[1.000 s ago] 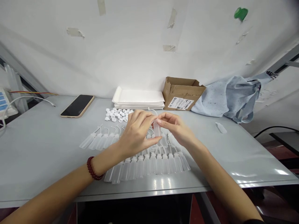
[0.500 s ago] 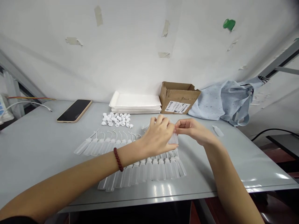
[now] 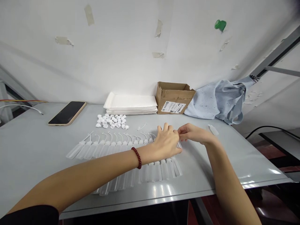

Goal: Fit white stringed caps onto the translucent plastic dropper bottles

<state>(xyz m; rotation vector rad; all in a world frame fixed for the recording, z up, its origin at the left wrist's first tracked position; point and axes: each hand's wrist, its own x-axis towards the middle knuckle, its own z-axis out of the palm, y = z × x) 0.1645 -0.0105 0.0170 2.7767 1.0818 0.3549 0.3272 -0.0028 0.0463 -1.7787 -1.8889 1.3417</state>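
My left hand (image 3: 167,142), with a red bead bracelet at the wrist, is curled around a translucent plastic squeeze bottle (image 3: 179,144) at the right end of the back row. Most of that bottle is hidden by the hand. Touching its fingers, my right hand (image 3: 192,132) has thumb and fingertips pinched together; what lies in the pinch is hidden. Similar bottles with thin curved spouts lie in a back row (image 3: 95,147) and a front row (image 3: 154,172), partly under my left arm. Behind them are a heap of small white caps (image 3: 111,120) and one loose thin spout (image 3: 142,126).
A phone (image 3: 67,113) lies at the left. White padded envelopes (image 3: 131,104) are stacked by the wall beside an open cardboard box (image 3: 174,97). Light blue cloth (image 3: 211,101) lies right of the box. One separate bottle (image 3: 213,129) rests beyond my right wrist.
The view has shifted slightly right. My left hand has come lower over the right end of the back row, uncovering the loose spout. Both hands remain together.
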